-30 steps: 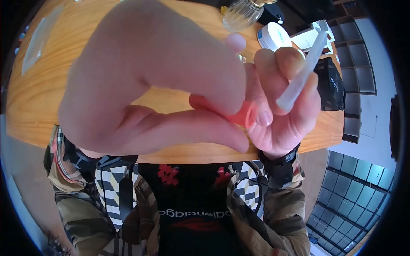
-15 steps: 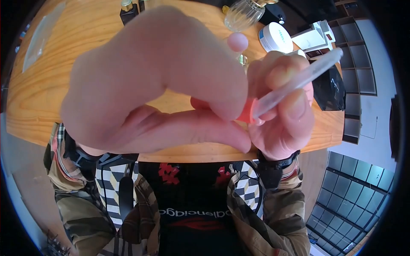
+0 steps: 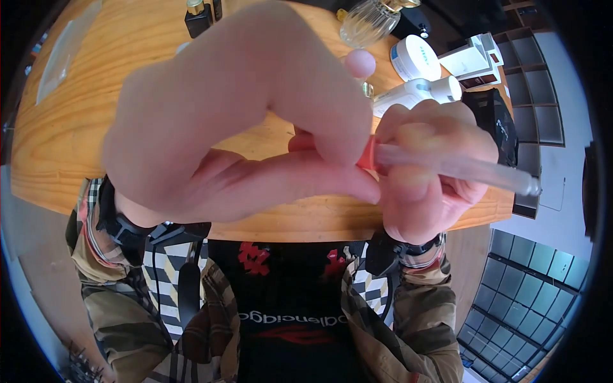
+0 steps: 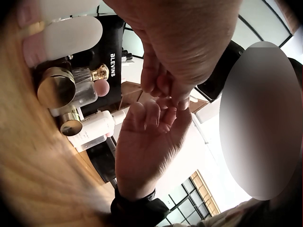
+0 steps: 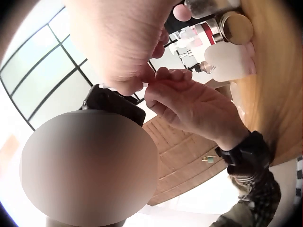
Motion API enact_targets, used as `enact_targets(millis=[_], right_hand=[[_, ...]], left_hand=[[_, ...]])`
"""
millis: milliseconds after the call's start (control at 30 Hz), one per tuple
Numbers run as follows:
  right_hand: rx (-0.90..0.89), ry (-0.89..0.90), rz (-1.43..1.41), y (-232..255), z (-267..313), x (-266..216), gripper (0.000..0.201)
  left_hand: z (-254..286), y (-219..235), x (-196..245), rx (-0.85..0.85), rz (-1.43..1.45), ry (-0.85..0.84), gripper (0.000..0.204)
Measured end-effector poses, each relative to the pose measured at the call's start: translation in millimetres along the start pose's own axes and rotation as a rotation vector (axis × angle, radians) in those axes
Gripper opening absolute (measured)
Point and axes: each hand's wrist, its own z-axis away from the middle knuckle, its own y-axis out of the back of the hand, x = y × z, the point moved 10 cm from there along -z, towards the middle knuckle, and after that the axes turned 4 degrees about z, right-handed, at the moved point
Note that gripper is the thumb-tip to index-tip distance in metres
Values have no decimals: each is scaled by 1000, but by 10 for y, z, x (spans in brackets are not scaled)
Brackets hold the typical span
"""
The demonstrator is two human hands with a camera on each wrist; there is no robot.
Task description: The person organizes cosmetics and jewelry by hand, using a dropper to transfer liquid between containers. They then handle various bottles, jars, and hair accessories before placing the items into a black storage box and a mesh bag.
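In the head view my left hand (image 3: 236, 108) pinches a small red-orange piece (image 3: 304, 142) between thumb and forefinger. My right hand (image 3: 434, 166) holds a translucent, whitish tube (image 3: 472, 167), its fingers curled round it. The tube's left end meets the red-orange piece; its free end points right and slightly down. Fingertips hide part of both objects. In the left wrist view the fingertips of my left hand (image 4: 184, 42) and right hand (image 4: 149, 146) meet. The right wrist view shows my right hand (image 5: 120, 42) close against my left hand (image 5: 199, 106).
On the wooden table (image 3: 64, 147) stand a dark bottle (image 3: 198, 23), a clear glass bottle (image 3: 365, 27) and a white jar (image 3: 415, 59). A pink ball (image 3: 360, 64), a white bottle (image 3: 408, 94) and a black bag (image 3: 490, 118) are behind the hands. A clear sheet (image 3: 67, 57) lies far left.
The tube has swung from pointing up and right to pointing right and slightly down. Its near end, apart from the red-orange piece at first, now meets it. My right hand's fingers have shifted round the tube.
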Motion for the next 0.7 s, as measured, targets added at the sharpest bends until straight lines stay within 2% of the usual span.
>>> enact_targets(millis=[133, 200, 233, 300, 500, 533, 600, 633, 700], right_hand=[[-26, 120, 123, 29, 5, -41, 35], [-32, 143, 152, 22, 31, -41, 36], [-21, 151, 174, 20, 37, -48, 35], [3, 171, 221, 18, 49, -68, 34], [59, 215, 325, 24, 98, -148, 30], [66, 161, 255, 51, 103, -118, 28], [70, 109, 188, 86, 104, -97, 25], [66, 95, 161, 96, 103, -85, 25], [58, 60, 104, 102, 127, -52, 25]], left_hand=[[-8, -50, 160, -58, -206, -22, 37], [85, 62, 86, 160, -176, 87, 40], [151, 12, 15, 160, -176, 86, 40], [254, 100, 35, 354, -80, -73, 45], [144, 140, 159, 450, -231, 104, 41], [175, 198, 110, 450, -230, 102, 41], [116, 130, 52, 209, -148, -4, 44], [147, 124, 77, 210, -151, -5, 44], [56, 37, 208, 170, -402, 43, 48]])
